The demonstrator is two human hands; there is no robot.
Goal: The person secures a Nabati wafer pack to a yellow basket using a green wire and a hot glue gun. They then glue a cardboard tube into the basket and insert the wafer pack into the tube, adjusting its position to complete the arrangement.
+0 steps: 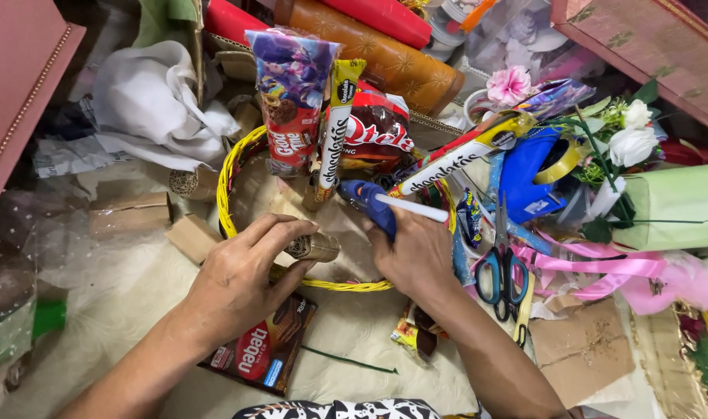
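Note:
A round yellow wicker basket (228,167) lies before me with snack packets standing along its far side: a purple and red cookie pack (290,97), a long yellow stick pack (334,128) and a red bag (381,132). My left hand (241,279) grips a small rolled brown paper tube (313,247) at the basket's near rim. My right hand (416,252) holds a blue glue gun (369,203) with a white glue stick at its back, its nozzle pointing left into the basket.
Blue-handled scissors (503,268), pink ribbon (602,268), artificial flowers (629,136) and a light green paper roll (672,206) lie to the right. A red biscuit pack (264,349) sits under my left wrist. Cardboard pieces (129,213) and white cloth (156,105) are at left.

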